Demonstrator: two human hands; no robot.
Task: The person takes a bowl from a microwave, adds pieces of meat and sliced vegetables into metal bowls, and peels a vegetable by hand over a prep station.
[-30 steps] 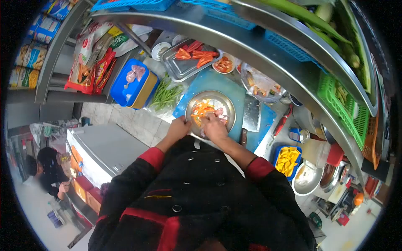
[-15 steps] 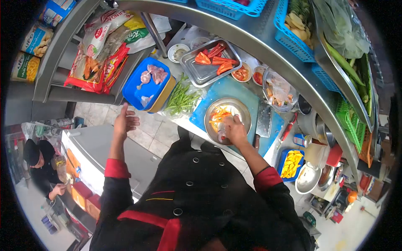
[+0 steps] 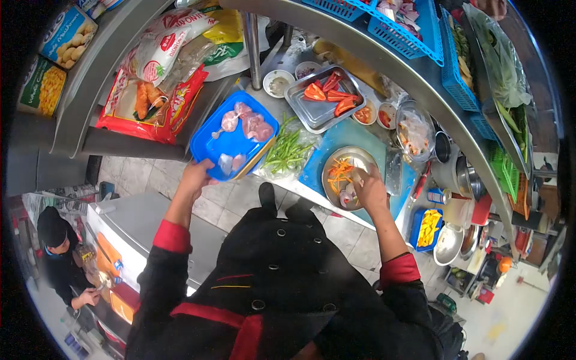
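My left hand [image 3: 198, 178] grips the near left corner of a blue plastic tray [image 3: 210, 155], thumb over the rim. Pale pink raw meat pieces [image 3: 257, 128] lie inside it. My right hand [image 3: 372, 191] reaches into the right side of a steel bowl [image 3: 371, 157], fingers curled; what they hold, if anything, is hidden. Orange carrot strips [image 3: 340, 171] and pale pieces [image 3: 348, 195] are in the bowl, which rests on a blue-green cutting board [image 3: 348, 135]. Green beans [image 3: 287, 150] on clear plastic lie between tray and board.
A metal tray [image 3: 312, 120] of red pepper pieces sits behind the board. A cleaver [image 3: 393, 171] lies right of the bowl. Overhead, a steel shelf edge [image 3: 384, 66] carries blue baskets [image 3: 414, 51]. Another person [image 3: 60, 252] works at the far left.
My left hand has gone from open beside the blue tray to gripping its corner. My right hand has shifted toward the bowl's right side. The whole view has shifted too.
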